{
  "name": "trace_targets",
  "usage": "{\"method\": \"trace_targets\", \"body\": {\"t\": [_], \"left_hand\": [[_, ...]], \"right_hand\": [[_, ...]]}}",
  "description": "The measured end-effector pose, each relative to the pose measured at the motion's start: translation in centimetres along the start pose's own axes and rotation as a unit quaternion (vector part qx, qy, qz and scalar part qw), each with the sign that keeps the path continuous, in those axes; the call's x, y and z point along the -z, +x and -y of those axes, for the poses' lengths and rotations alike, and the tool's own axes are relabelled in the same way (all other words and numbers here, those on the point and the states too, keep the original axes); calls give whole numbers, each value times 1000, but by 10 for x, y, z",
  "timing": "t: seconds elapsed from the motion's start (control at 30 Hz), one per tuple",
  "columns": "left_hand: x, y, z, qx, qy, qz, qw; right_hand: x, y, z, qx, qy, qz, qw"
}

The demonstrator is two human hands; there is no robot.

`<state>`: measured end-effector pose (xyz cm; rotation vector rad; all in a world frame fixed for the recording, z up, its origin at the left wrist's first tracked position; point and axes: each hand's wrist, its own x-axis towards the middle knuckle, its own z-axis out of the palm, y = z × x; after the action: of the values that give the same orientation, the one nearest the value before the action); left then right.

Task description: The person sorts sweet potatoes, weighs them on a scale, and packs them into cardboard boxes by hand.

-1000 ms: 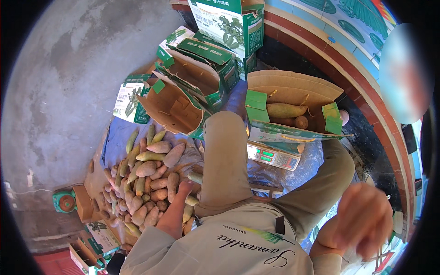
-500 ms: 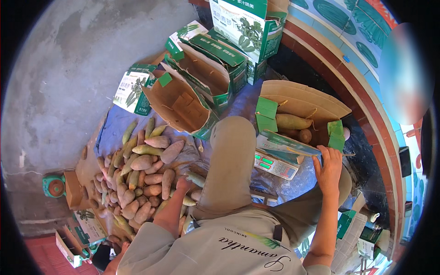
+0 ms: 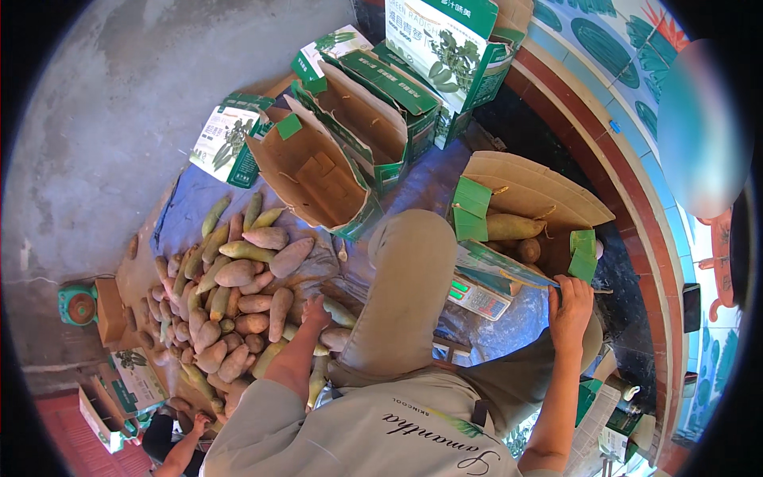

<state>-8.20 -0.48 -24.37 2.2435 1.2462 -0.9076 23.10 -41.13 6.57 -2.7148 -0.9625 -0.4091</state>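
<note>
A heap of radishes (image 3: pixel 236 273), some green and some pinkish brown, lies left of my knee. My left hand (image 3: pixel 316 313) is at its right side, beside a long green radish (image 3: pixel 339 313); its fingers are too small and partly hidden to tell whether they grip anything. My right hand (image 3: pixel 570 308) is closed on the near flap's edge of an open green carton (image 3: pixel 548 191) at the right. Inside that carton lie a long green radish (image 3: pixel 513 227) and a rounder brownish one (image 3: pixel 528 250). A scale (image 3: pixel 477 300) with lit green digits shows below the carton's near side.
Open cartons (image 3: pixel 318 179) stand in a row beyond the heap, with a taller carton (image 3: pixel 441 52) behind them. A blue sheet (image 3: pixel 509 338) covers the floor. A person's hand (image 3: pixel 199 423) is at the lower left, near more cartons (image 3: pixel 103 413). A curved tiled ledge (image 3: pixel 628 183) runs along the right.
The view has shifted slightly. My right hand keeps hold of the carton's flap, and my left hand stays by the heap. The other person's arm at lower left shows more.
</note>
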Motion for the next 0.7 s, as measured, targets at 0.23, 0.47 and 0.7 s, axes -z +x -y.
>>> {"method": "trace_targets", "body": {"t": [0.23,0.47,0.7], "left_hand": [[3,7,-11,0,80,38,996],[6,8,-14,2,98,5,995],[-7,11,9,69,128,35,989]], "right_hand": [[-3,6,6,3,-20,-6,1000],[-6,5,5,-2,-29,-4,1000],[-6,4,6,-15,-28,-6,999]]}}
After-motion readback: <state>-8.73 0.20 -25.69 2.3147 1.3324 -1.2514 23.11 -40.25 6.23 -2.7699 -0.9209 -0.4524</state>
